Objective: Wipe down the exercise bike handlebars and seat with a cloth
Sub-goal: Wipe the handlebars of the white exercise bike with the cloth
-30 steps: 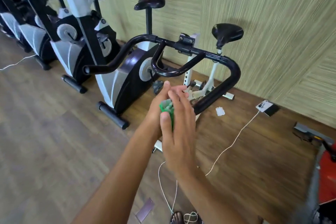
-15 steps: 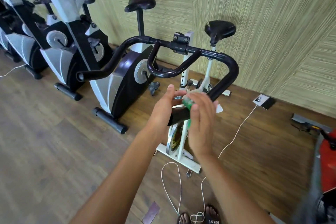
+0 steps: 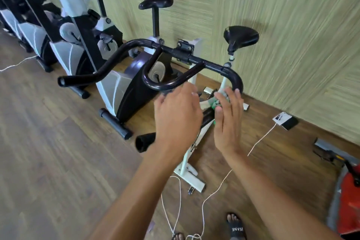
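The white exercise bike's black handlebar (image 3: 175,52) spans the middle of the head view, and its black seat (image 3: 241,37) stands behind at the right. My right hand (image 3: 228,122) holds a green cloth (image 3: 214,104) against the handlebar's right grip, thumb on the near side and fingers over the bar. Only a small bunch of the cloth shows beside the thumb. My left hand (image 3: 177,115) hovers over the same grip lower down with loosely spread, blurred fingers. The grip's open end (image 3: 145,141) sticks out below that hand.
Several black and grey exercise bikes (image 3: 124,87) line the wall to the left. White cables (image 3: 259,142) trail over the wooden floor to a small device (image 3: 285,121) by the wall. A red machine (image 3: 348,200) stands at the right edge. My sandalled foot (image 3: 235,226) is below.
Both hands have gone from in front of the bar onto its right grip. The right hand has slid the cloth up the grip, and the left hand has opened over the bar.
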Demonstrator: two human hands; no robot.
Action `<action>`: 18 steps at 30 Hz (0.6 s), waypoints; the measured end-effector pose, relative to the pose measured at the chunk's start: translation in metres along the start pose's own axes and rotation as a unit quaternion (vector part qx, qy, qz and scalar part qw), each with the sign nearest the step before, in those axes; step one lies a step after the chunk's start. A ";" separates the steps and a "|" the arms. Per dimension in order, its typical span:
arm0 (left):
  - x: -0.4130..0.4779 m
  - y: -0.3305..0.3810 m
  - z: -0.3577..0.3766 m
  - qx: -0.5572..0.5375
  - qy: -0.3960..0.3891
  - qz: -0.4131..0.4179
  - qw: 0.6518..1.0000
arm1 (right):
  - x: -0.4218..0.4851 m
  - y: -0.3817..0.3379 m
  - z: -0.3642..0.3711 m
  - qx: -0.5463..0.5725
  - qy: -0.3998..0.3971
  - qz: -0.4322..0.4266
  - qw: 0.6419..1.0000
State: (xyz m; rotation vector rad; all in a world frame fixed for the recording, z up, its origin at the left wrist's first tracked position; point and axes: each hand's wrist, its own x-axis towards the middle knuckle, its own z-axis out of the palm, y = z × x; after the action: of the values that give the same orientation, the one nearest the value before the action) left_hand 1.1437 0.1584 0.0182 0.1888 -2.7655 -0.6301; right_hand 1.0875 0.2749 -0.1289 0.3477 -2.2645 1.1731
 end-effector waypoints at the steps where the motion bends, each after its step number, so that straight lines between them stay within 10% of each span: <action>1: 0.004 0.008 0.016 0.000 -0.034 -0.030 0.999 | 0.004 0.006 -0.002 0.017 -0.007 -0.007 1.000; 7: 0.028 0.026 0.071 0.010 -0.119 -0.238 0.964 | 0.012 0.032 -0.013 -0.006 -0.066 -0.149 0.987; 11: 0.033 0.026 0.084 0.064 -0.089 -0.267 0.957 | 0.059 0.065 -0.020 0.102 -0.068 -0.046 0.991; 18: 0.035 0.028 0.094 0.095 -0.058 -0.272 0.956 | 0.051 0.070 -0.024 0.085 -0.110 -0.144 0.980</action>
State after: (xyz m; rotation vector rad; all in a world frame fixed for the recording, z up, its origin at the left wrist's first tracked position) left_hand 1.0794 0.2147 -0.0407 1.0121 -2.8877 -0.5027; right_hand 1.0218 0.3364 -0.1347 0.8806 -2.2035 1.2243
